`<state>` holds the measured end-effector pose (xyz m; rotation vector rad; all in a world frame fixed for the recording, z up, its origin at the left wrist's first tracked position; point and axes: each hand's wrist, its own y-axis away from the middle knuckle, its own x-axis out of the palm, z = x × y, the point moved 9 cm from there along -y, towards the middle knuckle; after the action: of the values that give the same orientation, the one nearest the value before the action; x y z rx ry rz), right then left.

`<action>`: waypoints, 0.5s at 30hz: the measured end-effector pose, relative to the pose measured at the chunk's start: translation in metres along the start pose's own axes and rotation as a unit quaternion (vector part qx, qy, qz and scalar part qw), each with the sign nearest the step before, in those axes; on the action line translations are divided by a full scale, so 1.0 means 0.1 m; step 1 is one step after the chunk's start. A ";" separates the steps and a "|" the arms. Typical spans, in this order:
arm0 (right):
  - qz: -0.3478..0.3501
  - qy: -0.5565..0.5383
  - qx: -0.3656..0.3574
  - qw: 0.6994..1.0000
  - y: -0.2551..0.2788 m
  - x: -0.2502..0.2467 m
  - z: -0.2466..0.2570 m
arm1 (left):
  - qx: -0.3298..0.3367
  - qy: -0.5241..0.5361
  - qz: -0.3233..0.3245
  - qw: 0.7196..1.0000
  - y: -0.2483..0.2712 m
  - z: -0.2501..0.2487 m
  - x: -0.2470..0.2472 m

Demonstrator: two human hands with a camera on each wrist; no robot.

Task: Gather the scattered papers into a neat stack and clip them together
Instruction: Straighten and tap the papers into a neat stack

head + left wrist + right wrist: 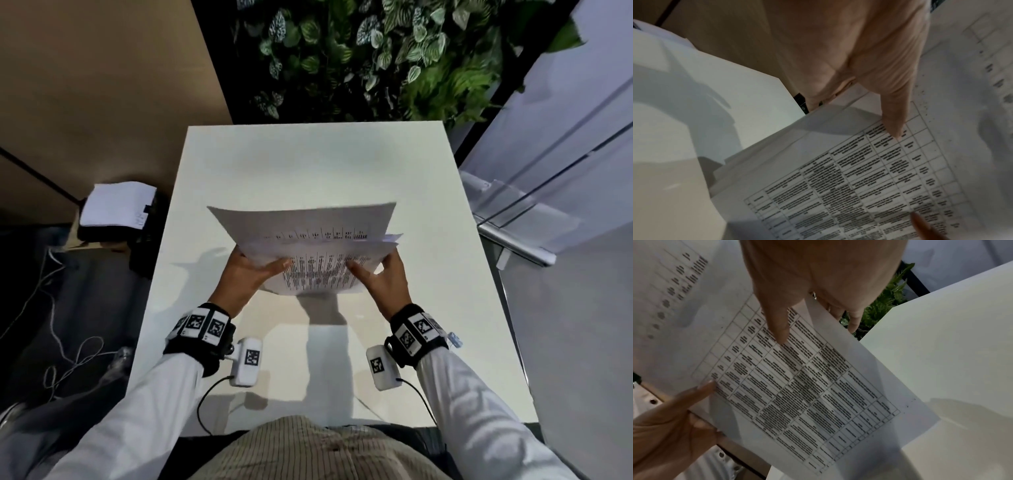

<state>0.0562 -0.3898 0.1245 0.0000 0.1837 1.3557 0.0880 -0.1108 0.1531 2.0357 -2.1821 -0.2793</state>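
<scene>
My left hand (245, 274): it grips the left side of the papers (310, 253), thumb lying flat on the printed top sheet, fingers curled underneath out of sight.
My right hand (383, 277): it grips the right side the same way, thumb on top; the left wrist view shows that thumb's tip at the lower edge of the page.
Papers, position: I hold them up off the surface (308, 164), near its middle, tilted so the far edge rises away from me; their shadow falls on the surface below.
Papers, look: white sheets printed with a ruled table of dense black text, too blurred to read. They are not squared up; the back sheet stands higher and skewed, and on the right several edges fan out unevenly.
Surface: a plain white rectangular top, catching shadows of my arms and the sheets.
My arms: white sleeves, black wrist bands with square black-and-white markers, a small white camera box hanging from each.
Room, left: a tan wall, a dark box topped with white paper (116, 209), loose cables on the floor.
Room, beyond: a wall of green patterned leaves (376, 51).
Room, right: pale glass panels.
</scene>
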 end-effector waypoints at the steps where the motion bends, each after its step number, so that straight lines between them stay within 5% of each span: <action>1: -0.002 0.001 0.002 1.000 0.00 0.00 -0.01 | 0.006 0.005 0.003 1.000 0.02 -0.01 0.01; 15: 0.022 0.020 -0.036 0.999 -0.06 0.05 0.07 | -0.032 -0.074 -0.002 0.997 0.02 0.03 0.02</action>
<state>0.0638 -0.3850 0.1299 -0.0838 0.1681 1.4059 0.0850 -0.1129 0.1502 2.0457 -2.2209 -0.5105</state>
